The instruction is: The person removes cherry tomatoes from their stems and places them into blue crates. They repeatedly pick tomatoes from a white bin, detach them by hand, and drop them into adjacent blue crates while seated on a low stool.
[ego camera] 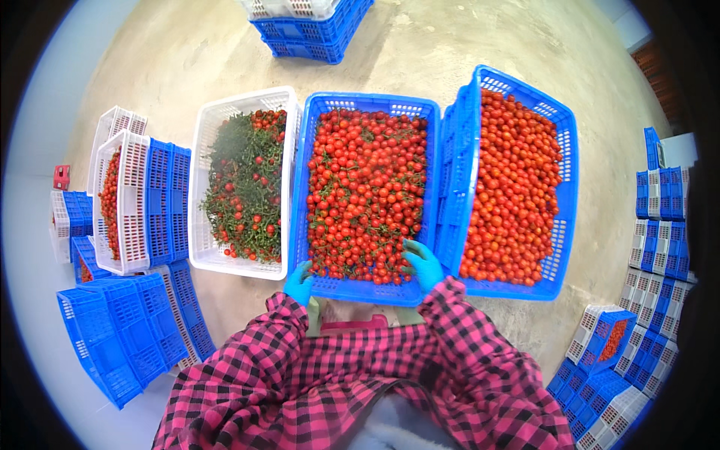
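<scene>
Cherry tomatoes with bits of green stem (365, 191) fill the blue plastic crate (360, 291) in front of me. My left hand (299, 282), in a blue glove, is at this crate's near left corner, fingers slightly curled; whether it grips anything is unclear. At the near right, my gloved right hand (423, 264) has its fingertips beside the tomatoes, thumb and fingers apart. To the left, a white crate (242, 270) holds green stems (242, 191) mixed with tomatoes. Loose cherry tomatoes (509, 191) without visible stems fill a blue crate (567, 185) on the right.
Stacked blue and white crates stand at the left (160, 197), at the far side (306, 34) and along the right (661, 242). An angled blue stack (121, 332) is at the lower left. A pink plastic object (355, 324) lies between me and the middle crate. The floor (450, 39) is concrete.
</scene>
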`<move>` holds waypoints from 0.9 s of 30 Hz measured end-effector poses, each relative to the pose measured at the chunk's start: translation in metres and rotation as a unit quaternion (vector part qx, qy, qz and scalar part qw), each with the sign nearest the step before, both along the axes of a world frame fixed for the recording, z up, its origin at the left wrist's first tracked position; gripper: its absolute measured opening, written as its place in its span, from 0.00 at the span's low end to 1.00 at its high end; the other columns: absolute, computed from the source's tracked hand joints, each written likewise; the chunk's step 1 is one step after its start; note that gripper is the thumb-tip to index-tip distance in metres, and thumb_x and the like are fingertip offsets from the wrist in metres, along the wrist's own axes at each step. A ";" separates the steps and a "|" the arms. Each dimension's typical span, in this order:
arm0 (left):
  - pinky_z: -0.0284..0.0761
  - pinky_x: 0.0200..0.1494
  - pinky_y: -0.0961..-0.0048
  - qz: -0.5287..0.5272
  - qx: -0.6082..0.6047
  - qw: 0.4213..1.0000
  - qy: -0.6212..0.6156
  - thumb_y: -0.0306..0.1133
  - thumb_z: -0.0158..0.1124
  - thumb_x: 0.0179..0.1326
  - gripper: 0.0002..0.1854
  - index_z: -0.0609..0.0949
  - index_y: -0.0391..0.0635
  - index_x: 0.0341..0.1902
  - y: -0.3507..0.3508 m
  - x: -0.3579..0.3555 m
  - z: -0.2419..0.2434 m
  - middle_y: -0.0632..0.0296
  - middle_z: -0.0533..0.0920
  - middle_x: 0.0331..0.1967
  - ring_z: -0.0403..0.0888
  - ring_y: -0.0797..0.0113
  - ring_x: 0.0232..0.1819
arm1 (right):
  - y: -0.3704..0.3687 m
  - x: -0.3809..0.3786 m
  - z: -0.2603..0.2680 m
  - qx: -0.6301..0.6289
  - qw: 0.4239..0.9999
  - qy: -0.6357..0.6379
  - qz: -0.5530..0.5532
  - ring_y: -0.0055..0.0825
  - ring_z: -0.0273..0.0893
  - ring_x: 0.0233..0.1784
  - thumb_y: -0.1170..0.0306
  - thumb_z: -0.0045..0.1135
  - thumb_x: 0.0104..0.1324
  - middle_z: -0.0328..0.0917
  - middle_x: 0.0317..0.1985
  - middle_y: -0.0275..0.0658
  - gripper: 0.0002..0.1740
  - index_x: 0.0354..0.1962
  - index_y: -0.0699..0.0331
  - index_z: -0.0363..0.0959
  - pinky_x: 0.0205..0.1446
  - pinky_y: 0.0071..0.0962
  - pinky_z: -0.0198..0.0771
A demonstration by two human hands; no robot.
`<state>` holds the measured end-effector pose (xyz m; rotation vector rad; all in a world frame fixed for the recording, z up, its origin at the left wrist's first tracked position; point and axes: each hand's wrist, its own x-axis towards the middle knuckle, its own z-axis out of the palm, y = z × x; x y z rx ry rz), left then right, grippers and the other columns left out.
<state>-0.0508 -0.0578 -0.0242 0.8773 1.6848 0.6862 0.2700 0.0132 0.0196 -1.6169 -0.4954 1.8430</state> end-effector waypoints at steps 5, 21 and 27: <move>0.69 0.51 0.70 -0.135 0.083 0.987 0.021 0.24 0.54 0.53 0.23 0.71 0.49 0.55 -0.005 0.012 -0.050 0.53 0.70 0.55 0.72 0.62 0.52 | 0.051 -0.053 -0.134 0.226 0.835 -0.494 0.083 0.42 0.59 0.58 0.72 0.59 0.44 0.64 0.52 0.47 0.32 0.51 0.62 0.62 0.61 0.37 0.54; 0.51 0.60 0.48 -0.611 -0.021 0.767 0.195 0.46 0.56 0.52 0.34 0.60 0.43 0.60 -0.022 0.012 -0.044 0.51 0.62 0.59 0.58 0.55 0.61 | 0.110 -0.033 -0.167 0.276 0.715 -0.606 0.215 0.42 0.63 0.48 0.68 0.65 0.41 0.64 0.46 0.43 0.26 0.41 0.58 0.66 0.54 0.36 0.62; 0.54 0.60 0.50 -0.628 -0.046 0.747 0.212 0.49 0.55 0.52 0.34 0.63 0.43 0.59 -0.022 0.018 -0.051 0.52 0.63 0.58 0.61 0.55 0.60 | 0.109 -0.029 -0.169 0.254 0.773 -0.540 0.216 0.39 0.67 0.48 0.66 0.65 0.43 0.68 0.44 0.43 0.29 0.43 0.60 0.64 0.49 0.33 0.66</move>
